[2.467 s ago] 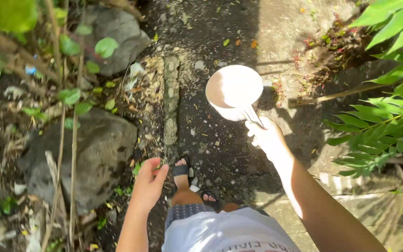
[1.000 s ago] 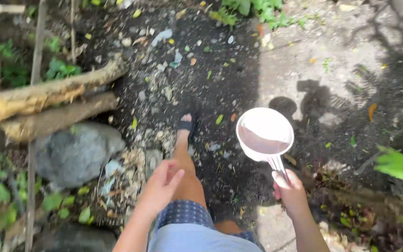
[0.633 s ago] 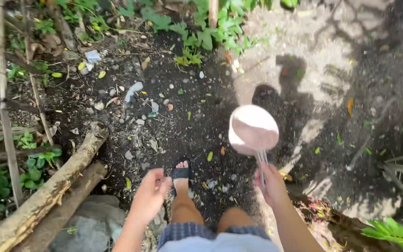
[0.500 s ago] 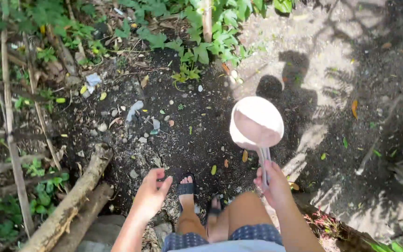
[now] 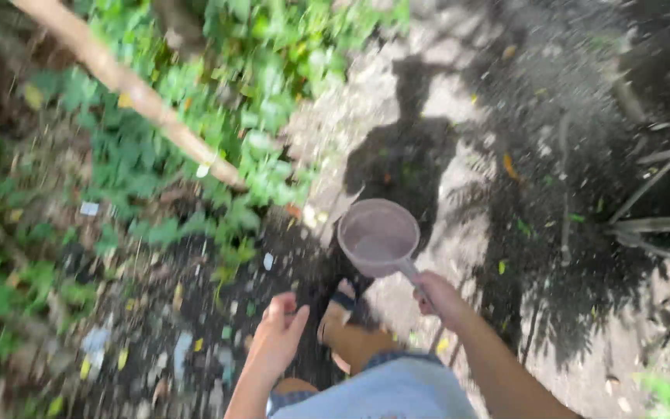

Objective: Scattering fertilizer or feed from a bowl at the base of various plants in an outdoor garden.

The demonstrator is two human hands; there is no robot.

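Head view: right hand (image 5: 437,295) grips dipper (image 5: 378,237).

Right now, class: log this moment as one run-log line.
right hand: grips dipper handle | left hand: free, open | sandalled foot: on dirt path | plants: left

Motion blur smears my left hand (image 5: 277,334), so I can't tell whether its fingers hold anything. My right hand (image 5: 437,295) covers the dipper (image 5: 379,238) handle's end.

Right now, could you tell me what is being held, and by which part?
The right hand grips a pale dipper by its handle; the left hand holds nothing.
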